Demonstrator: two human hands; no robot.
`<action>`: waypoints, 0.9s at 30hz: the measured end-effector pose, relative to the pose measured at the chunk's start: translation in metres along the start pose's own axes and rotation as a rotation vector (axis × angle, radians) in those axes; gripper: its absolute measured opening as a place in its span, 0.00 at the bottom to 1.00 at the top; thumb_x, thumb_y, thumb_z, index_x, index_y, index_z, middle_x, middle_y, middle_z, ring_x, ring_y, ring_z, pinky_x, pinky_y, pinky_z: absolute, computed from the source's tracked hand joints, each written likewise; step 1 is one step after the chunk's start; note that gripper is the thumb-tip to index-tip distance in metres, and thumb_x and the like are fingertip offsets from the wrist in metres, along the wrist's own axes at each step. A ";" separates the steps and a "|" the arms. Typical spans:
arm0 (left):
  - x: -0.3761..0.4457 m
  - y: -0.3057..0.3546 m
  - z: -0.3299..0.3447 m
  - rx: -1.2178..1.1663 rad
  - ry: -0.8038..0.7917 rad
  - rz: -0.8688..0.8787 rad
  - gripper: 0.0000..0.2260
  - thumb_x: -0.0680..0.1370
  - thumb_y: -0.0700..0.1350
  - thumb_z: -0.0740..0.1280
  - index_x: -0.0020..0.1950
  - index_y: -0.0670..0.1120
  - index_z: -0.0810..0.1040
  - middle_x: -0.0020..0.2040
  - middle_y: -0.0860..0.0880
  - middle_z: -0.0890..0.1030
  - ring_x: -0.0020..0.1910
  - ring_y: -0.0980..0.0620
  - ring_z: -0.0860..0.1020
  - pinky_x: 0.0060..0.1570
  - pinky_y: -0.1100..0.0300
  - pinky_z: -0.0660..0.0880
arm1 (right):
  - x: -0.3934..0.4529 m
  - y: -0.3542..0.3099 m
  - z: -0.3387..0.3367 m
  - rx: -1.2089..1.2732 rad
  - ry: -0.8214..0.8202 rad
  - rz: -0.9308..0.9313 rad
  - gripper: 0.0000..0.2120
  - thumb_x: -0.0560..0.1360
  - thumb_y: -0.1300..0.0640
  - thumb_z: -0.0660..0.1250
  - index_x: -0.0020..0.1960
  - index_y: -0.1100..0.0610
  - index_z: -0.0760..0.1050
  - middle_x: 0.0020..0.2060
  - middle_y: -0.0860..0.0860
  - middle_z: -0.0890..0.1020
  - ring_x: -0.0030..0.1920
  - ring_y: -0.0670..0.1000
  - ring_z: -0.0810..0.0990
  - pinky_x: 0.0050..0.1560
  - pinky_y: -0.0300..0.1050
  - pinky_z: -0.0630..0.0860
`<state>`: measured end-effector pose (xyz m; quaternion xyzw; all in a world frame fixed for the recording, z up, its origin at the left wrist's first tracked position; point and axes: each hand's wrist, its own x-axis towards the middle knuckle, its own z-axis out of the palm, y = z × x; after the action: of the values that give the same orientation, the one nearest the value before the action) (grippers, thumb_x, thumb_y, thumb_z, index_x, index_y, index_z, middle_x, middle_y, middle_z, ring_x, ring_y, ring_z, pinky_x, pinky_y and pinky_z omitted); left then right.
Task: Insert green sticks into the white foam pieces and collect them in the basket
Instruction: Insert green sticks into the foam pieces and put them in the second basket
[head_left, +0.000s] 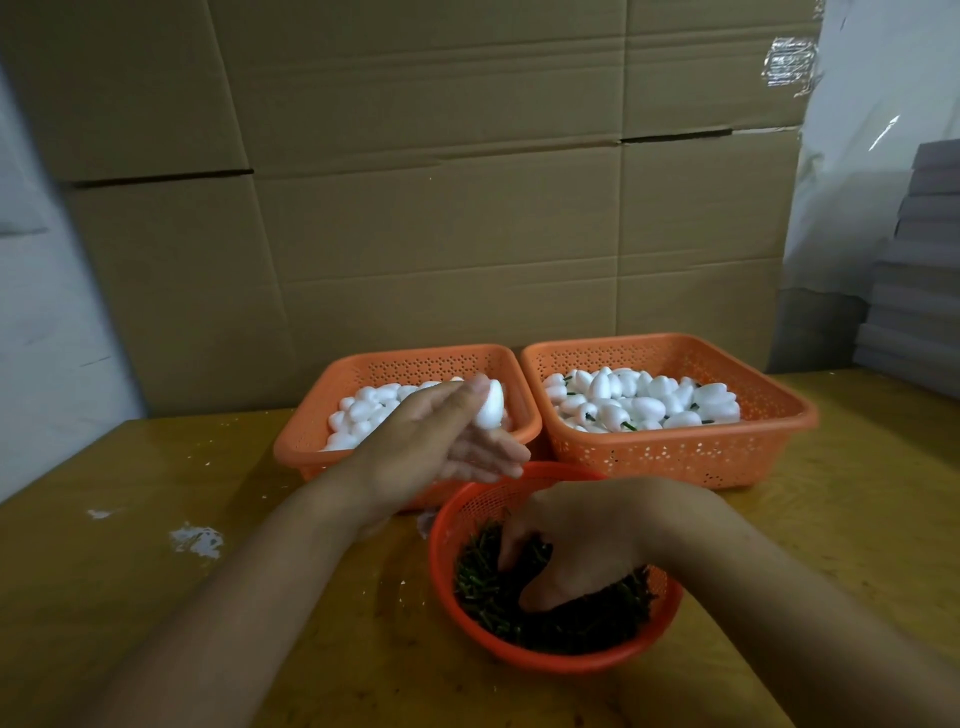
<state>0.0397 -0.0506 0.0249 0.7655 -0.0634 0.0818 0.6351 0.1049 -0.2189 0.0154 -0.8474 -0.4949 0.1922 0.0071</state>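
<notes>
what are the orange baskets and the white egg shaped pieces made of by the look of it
Orange baskets: apparently moulded plastic, slightly glossy, their walls punched with small regular holes. White pieces: probably foam, judging by the matte, bright white, smooth rounded surfaces; the left hand holds one.

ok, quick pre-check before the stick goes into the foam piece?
1. Foam piece held in left hand: ok, pinched at the fingertips above the left basket.
2. Stick held in right hand: cannot tell, its fingers are buried in the sticks.
3. Stick supply in the round basket: ok, plenty.
4. Room in the right basket for finished pieces: ok, not full to the rim.
5. Foam piece's insertion end facing the right hand: cannot tell.
</notes>
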 end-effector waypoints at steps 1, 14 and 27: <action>0.000 0.000 0.000 -0.064 0.008 -0.006 0.22 0.78 0.60 0.60 0.52 0.40 0.77 0.45 0.40 0.86 0.44 0.45 0.85 0.46 0.54 0.82 | 0.000 0.000 0.000 0.001 0.001 -0.001 0.20 0.76 0.44 0.69 0.67 0.44 0.74 0.61 0.46 0.77 0.52 0.45 0.72 0.38 0.32 0.64; -0.001 0.003 -0.005 -0.404 0.037 -0.053 0.16 0.80 0.56 0.65 0.44 0.46 0.84 0.42 0.42 0.84 0.37 0.52 0.83 0.37 0.60 0.80 | 0.000 0.000 0.000 0.019 -0.010 0.004 0.20 0.75 0.44 0.69 0.66 0.42 0.74 0.53 0.42 0.72 0.52 0.46 0.72 0.42 0.41 0.68; -0.003 0.004 -0.007 -0.366 0.026 -0.046 0.09 0.71 0.54 0.77 0.46 0.52 0.85 0.50 0.44 0.85 0.41 0.53 0.83 0.38 0.60 0.80 | -0.001 0.000 0.000 0.013 0.007 -0.013 0.19 0.77 0.46 0.68 0.67 0.43 0.73 0.61 0.46 0.75 0.52 0.44 0.71 0.37 0.33 0.64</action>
<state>0.0358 -0.0445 0.0295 0.6373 -0.0513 0.0641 0.7662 0.1046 -0.2200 0.0155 -0.8449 -0.4990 0.1922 0.0157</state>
